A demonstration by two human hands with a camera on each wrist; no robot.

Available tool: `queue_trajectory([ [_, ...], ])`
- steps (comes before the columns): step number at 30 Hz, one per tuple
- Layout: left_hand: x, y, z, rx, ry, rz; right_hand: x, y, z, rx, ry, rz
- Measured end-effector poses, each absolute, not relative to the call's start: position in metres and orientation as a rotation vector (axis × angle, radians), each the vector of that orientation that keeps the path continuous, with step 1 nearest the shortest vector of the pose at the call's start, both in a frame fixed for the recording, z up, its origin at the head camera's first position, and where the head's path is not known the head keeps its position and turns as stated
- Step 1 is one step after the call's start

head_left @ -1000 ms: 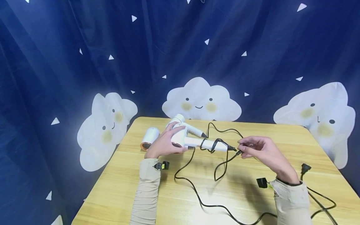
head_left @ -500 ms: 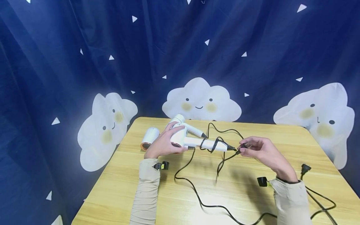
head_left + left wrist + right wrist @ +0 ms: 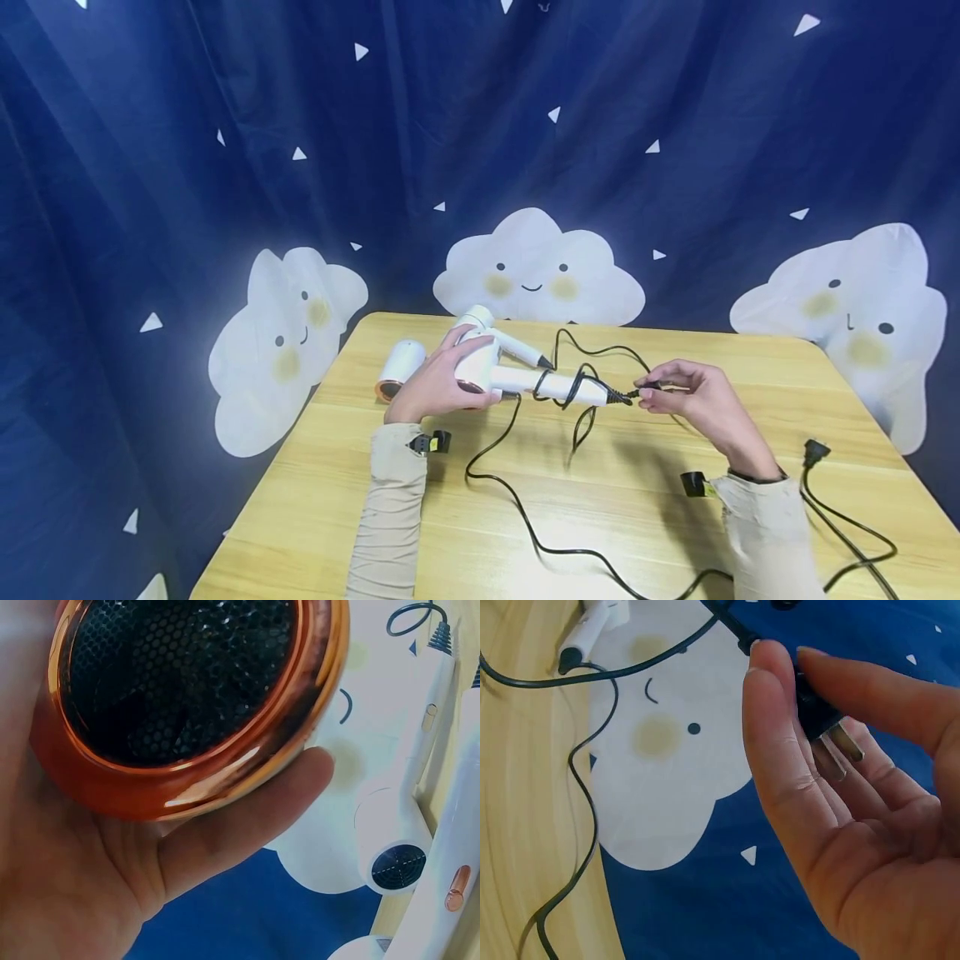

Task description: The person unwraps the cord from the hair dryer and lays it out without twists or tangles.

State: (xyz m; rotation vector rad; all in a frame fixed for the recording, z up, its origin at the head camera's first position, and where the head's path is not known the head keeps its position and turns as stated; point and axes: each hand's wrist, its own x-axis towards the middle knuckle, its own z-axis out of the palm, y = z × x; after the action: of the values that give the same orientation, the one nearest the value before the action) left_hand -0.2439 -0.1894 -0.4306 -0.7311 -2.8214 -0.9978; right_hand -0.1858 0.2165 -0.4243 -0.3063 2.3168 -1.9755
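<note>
A white hair dryer (image 3: pixel 477 364) with a copper-coloured rim is gripped round its head by my left hand (image 3: pixel 438 385). Its handle points right, with black cord (image 3: pixel 576 388) wound round it. In the left wrist view, the dark mesh inlet (image 3: pixel 180 682) faces the camera, with a finger along the rim. My right hand (image 3: pixel 701 402) pinches a black two-prong plug (image 3: pixel 815 709) between thumb and fingers, just beyond the handle's end. The prongs point back towards the palm in the right wrist view. A short cord loop (image 3: pixel 582 432) hangs below the handle.
Behind the held dryer lies a second white dryer (image 3: pixel 517 346), its cord trailing right. A third dryer (image 3: pixel 401 367) lies left, partly hidden by my left hand. Another black cord (image 3: pixel 517 500) snakes across the wooden table (image 3: pixel 315 517). A loose plug (image 3: pixel 815 452) sits at the right.
The hanging cord loop has become smaller and narrower and swung left below the handle. My right hand has shifted slightly left with the plug. The left hand stays on the dryer.
</note>
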Motion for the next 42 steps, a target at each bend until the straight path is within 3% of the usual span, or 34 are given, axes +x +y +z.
queue_trajectory([
  [9,-0.243,-0.188,-0.430,-0.753,-2.811,-0.996,-0.191,0.214,-0.431,-0.238,2.307,-2.088],
  [20,-0.242,-0.187,-0.429,-0.763,-2.817,-0.994,-0.191,0.209,-0.435,-0.033,2.616,-1.868],
  [26,-0.242,-0.185,-0.430,-0.770,-2.823,-0.984,-0.195,0.199,-0.438,0.086,2.507,-2.122],
  [33,-0.242,-0.184,-0.430,-0.769,-2.829,-0.972,-0.197,0.186,-0.437,-0.016,2.024,-2.680],
  [42,-0.242,-0.183,-0.428,-0.767,-2.834,-0.987,-0.190,0.177,-0.427,-0.208,1.863,-2.790],
])
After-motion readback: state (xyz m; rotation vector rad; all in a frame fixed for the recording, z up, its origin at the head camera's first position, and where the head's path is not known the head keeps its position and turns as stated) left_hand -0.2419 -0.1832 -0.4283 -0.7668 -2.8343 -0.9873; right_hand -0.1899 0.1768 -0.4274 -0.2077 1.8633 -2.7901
